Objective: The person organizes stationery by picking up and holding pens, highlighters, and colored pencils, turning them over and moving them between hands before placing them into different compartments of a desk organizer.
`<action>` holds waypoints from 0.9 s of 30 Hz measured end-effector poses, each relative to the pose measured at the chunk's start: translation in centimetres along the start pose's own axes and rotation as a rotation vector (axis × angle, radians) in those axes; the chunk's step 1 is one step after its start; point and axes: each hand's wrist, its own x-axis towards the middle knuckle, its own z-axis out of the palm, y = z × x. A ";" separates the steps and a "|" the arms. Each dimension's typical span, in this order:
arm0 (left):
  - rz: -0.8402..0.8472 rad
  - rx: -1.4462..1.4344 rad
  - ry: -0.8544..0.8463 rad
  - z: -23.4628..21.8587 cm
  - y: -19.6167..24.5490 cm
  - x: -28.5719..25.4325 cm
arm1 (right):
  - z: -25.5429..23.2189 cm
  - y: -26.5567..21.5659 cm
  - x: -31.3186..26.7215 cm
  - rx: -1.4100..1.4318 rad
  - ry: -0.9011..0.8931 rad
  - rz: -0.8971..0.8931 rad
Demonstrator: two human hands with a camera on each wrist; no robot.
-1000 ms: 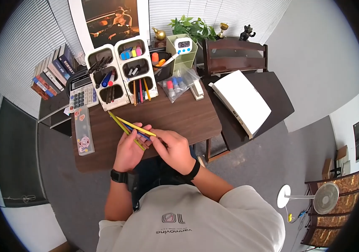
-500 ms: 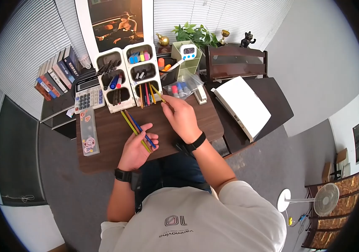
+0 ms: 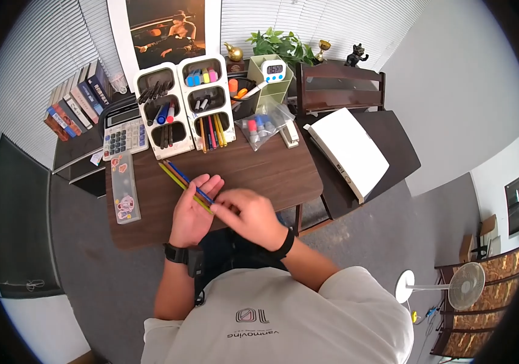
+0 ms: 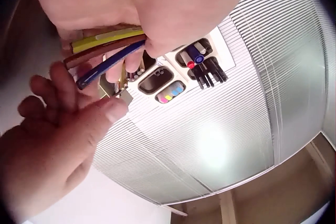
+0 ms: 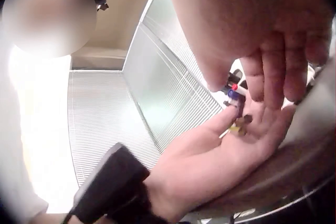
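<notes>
In the head view my left hand (image 3: 191,212) is turned palm up over the front of the desk, its thumb holding a few colored pencils across the palm. They are a yellow-green pencil (image 4: 105,39), a brown pencil (image 4: 102,50) and a blue pencil (image 4: 111,64), fanned slightly apart in the left wrist view. My right hand (image 3: 250,217) is beside it, thumb and fingers spread apart around the pencils' near ends. More colored pencils (image 3: 214,132) stand in the lower right compartment of the white organizer (image 3: 181,142) behind the hands.
Pens and highlighters fill other organizer compartments. A sticker-covered pencil case (image 3: 124,188) lies left, below a calculator (image 3: 124,138). Right of the organizer are a plastic bag of bottles (image 3: 262,128), a stapler (image 3: 290,134) and a black pen cup (image 3: 242,109). A white box (image 3: 350,155) sits farther right.
My right hand put a yellow pencil into the organizer's lower right compartment, let it go and came back to the left hand. The left hand keeps the other pencils.
</notes>
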 end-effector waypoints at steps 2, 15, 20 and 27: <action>-0.002 0.084 0.074 0.9 0.2 -0.1 | 1.3 0.4 -1.1 -0.002 0.021 0.004; -0.045 0.052 0.025 1.0 0.6 -0.5 | -3.2 1.7 0.3 0.344 0.535 -0.079; -0.047 0.020 -0.015 0.5 0.5 -0.4 | -3.5 3.0 4.8 -0.098 0.468 -0.155; -0.075 -0.005 0.013 0.4 0.7 -0.4 | -0.9 3.6 7.2 -0.128 0.264 -0.036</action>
